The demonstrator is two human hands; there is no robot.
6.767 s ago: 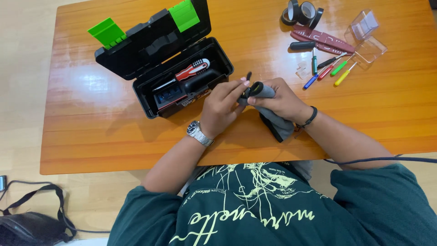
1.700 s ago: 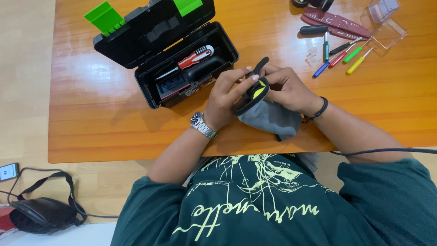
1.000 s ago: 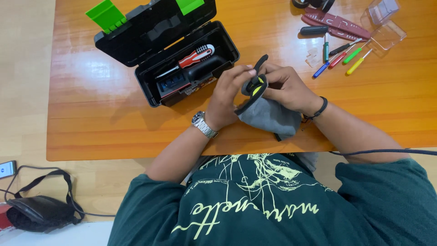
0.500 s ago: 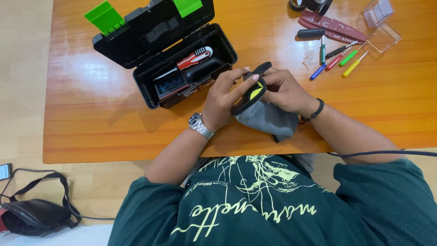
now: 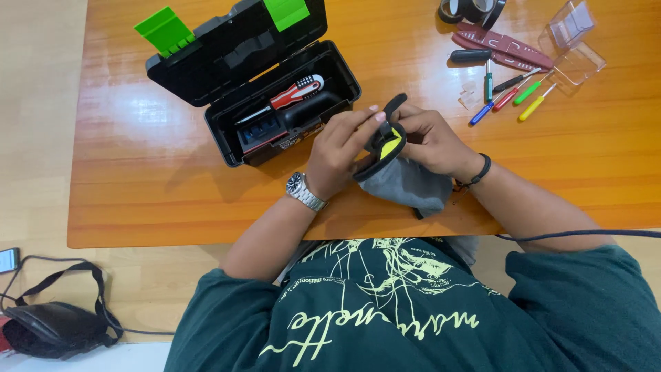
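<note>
From the head view, my left hand [image 5: 339, 150] and right hand [image 5: 428, 141] both pinch the black-and-yellow tool [image 5: 383, 141] in its grey cloth [image 5: 406, 184], near the table's [image 5: 138, 193] front edge (a loose pinch could drop it off that edge).

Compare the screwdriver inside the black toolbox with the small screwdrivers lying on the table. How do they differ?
The red-and-white screwdriver is one large tool with a thick handle, lying inside the open black toolbox. The small screwdrivers are several, thin, with blue, red, green and yellow handles, and lie loose on the orange table. All lie flat; neither hand touches them.
</note>
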